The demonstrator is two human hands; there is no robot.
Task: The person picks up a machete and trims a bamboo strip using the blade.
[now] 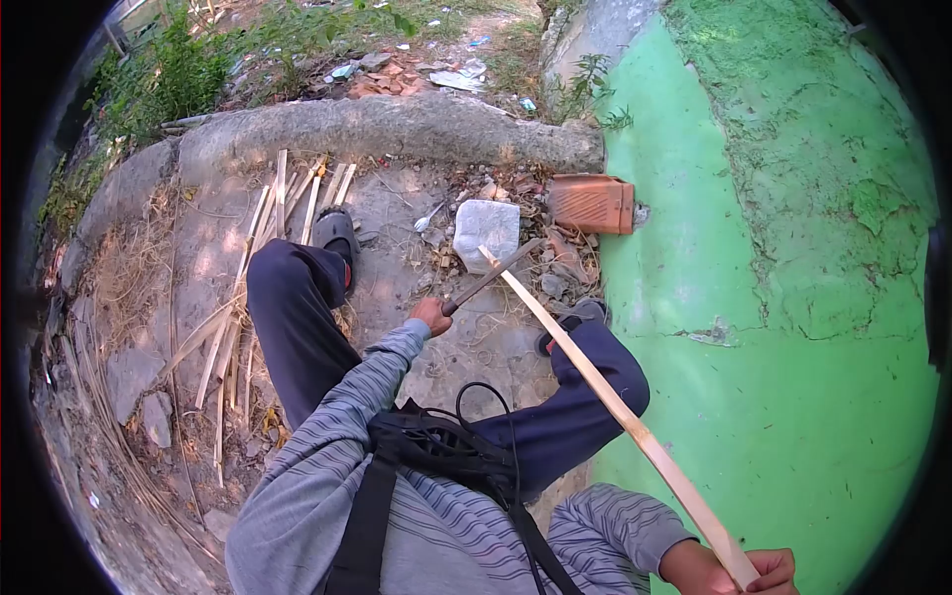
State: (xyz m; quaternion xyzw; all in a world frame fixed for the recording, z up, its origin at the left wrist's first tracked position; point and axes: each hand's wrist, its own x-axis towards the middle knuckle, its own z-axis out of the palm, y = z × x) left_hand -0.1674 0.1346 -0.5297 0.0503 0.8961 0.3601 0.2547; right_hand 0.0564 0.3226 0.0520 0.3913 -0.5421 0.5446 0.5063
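My left hand [431, 315] is closed around the handle of a long dark knife [516, 258], its blade pointing up and to the right. Low on the right, my right hand [739, 573] grips the near end of a long pale wooden strip [615, 402]. The strip runs diagonally past my right knee, and its far tip lies over a whitish block [486, 233] on the ground. Near that tip the blade crosses the strip; whether they press together I cannot tell.
Several pale strips [226, 347] lie in a pile beside my left leg. An orange perforated brick [592, 203] sits against the green wall [773, 426], with rubble around it. A low concrete kerb [387, 129] crosses ahead, with plants and litter beyond.
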